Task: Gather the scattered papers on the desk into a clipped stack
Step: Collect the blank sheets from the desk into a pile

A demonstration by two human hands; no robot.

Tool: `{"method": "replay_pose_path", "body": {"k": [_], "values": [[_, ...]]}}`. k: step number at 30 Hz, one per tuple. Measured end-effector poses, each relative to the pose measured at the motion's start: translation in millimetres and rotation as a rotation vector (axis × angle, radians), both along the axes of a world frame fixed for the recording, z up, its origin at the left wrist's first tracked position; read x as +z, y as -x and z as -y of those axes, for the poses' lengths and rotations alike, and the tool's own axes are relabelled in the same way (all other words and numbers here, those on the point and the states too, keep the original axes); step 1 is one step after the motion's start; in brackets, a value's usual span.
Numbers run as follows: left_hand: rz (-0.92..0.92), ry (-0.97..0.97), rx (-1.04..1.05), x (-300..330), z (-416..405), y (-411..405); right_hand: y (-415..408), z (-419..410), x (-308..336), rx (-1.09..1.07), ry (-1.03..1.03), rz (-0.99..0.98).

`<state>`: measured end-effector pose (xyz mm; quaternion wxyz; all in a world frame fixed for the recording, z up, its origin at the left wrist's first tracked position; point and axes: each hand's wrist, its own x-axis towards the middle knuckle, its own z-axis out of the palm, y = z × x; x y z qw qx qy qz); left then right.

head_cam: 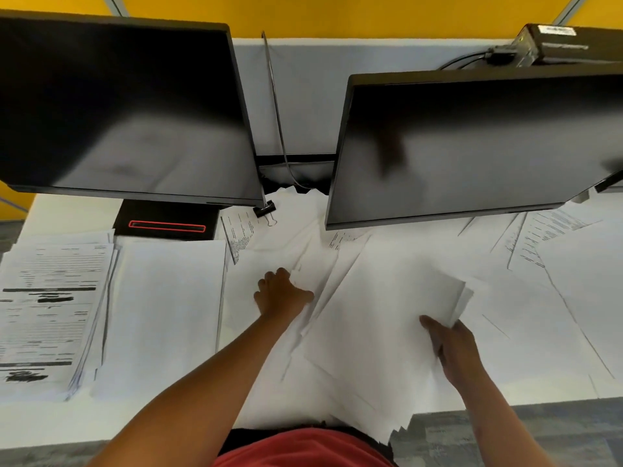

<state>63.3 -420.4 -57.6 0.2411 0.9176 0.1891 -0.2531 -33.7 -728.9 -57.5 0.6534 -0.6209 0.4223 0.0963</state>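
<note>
We are mid-gather: the loose sheets (381,298) lie fanned and overlapping between our two hands and spill over the near edge of the counter (43,423) toward our body. Our right hand (453,345) pinches a small sheaf by its near corner, thumb on top and fingers under, with the far edge lifted and curling. Our left hand (281,293) rests knuckles-up with its fingers curled on the sheets just left of that sheaf; whether it grips an edge or only presses, we cannot tell. The hands are apart, with the pile between them. To do this step well, we judge that the left hand should pin the pile while the right sweeps its sheaf inward, then both should square the edges against the counter before lifting, since thin paper slides and buckles if dragged by one corner. More sheets lie to the right of the right hand, and a printed stack (54,305) with a blank stack (165,308) lies well to the left of the left hand; these need collecting too. The binder clip (265,209) waits beyond the left hand, under the left monitor (118,106), with the right monitor (478,146) overhanging the papers beyond the right hand.
</note>
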Motion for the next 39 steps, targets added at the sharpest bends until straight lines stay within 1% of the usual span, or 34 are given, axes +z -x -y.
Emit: {"method": "replay_pose_path", "body": {"k": [1,3,7,8,10,12,14,16,18,21,23,26,29,32,37,39], "values": [[0.006,0.023,-0.007,0,-1,1,-1,-5,-4,-0.004,-0.024,0.014],[-0.012,0.13,0.031,0,-4,1,-2,-17,-9,0.018,0.001,0.007],[-0.069,0.497,0.105,8,-7,-3,-3,-33,-13,0.036,0.061,0.013],[-0.053,0.541,0.095,10,-10,-2,-5,-35,-12,0.014,0.053,0.02],[-0.026,0.581,0.092,14,-18,-1,-10,-37,-12,-0.033,-0.008,0.037],[-0.043,0.652,0.099,13,-28,3,-15,-38,-11,-0.053,-0.112,0.043],[-0.096,0.701,0.122,16,-36,10,-19,-40,-9,0.019,-0.181,0.012],[-0.082,0.73,0.119,9,-45,18,-20,-44,-5,0.081,-0.138,-0.005],[-0.08,0.77,0.146,6,-53,22,-21,-45,-5,0.098,-0.072,0.015],[-0.095,0.855,0.307,5,-63,24,-21,-40,-10,0.165,-0.047,0.058],[-0.07,0.904,0.374,6,-69,26,-20,-34,-11,0.208,-0.056,0.069],[-0.055,0.95,0.453,8,-77,27,-19,-22,-1,0.217,-0.001,0.078],[-0.068,0.988,0.504,9,-88,26,-19,0,5,0.173,0.042,0.056],[-0.121,0.949,0.448,4,-99,28,-20,23,7,0.244,0.07,0.034],[-0.239,0.764,0.247,-5,-89,42,-27,20,6,0.409,-0.019,0.009],[-0.209,0.726,0.265,-6,-81,47,-33,7,8,0.437,0.019,0.034]]}}
